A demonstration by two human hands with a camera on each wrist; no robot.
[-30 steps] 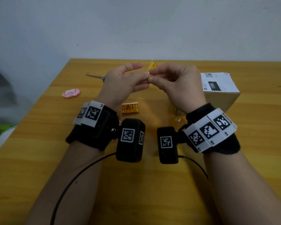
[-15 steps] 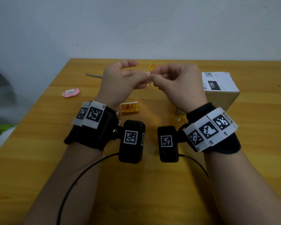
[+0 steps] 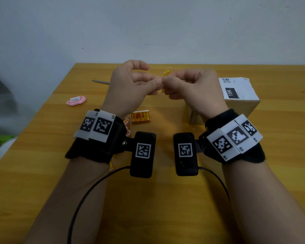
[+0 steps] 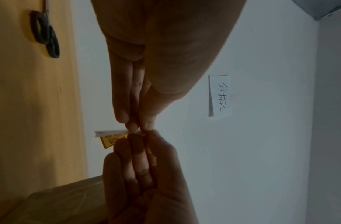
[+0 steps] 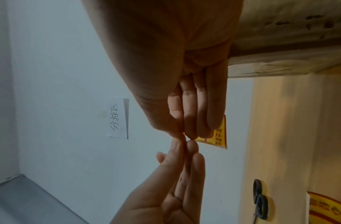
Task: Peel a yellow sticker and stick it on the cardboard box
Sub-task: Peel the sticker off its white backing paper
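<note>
Both hands are raised above the table, fingertips meeting. My right hand [image 3: 171, 81] pinches a small yellow sticker [image 3: 167, 73] with red print, seen as a yellow triangle [image 5: 220, 136] in the right wrist view. My left hand [image 3: 155, 83] pinches the white backing paper [image 4: 112, 132], which has partly come away from the yellow sticker [image 4: 111, 140]. The cardboard box [image 3: 241, 104], with a white label on top, stands on the table to the right of my right hand.
More yellow stickers [image 3: 140, 116] lie on the wooden table [image 3: 42, 155] below my left hand. A pink tag [image 3: 76, 100] lies at the left and scissors [image 3: 100, 81] at the far left. A paper note [image 4: 220, 95] hangs on the wall.
The sticker has turned more edge-on to the head camera and a pale strip of backing now shows below the fingertips. Both hands have stayed in the same place.
</note>
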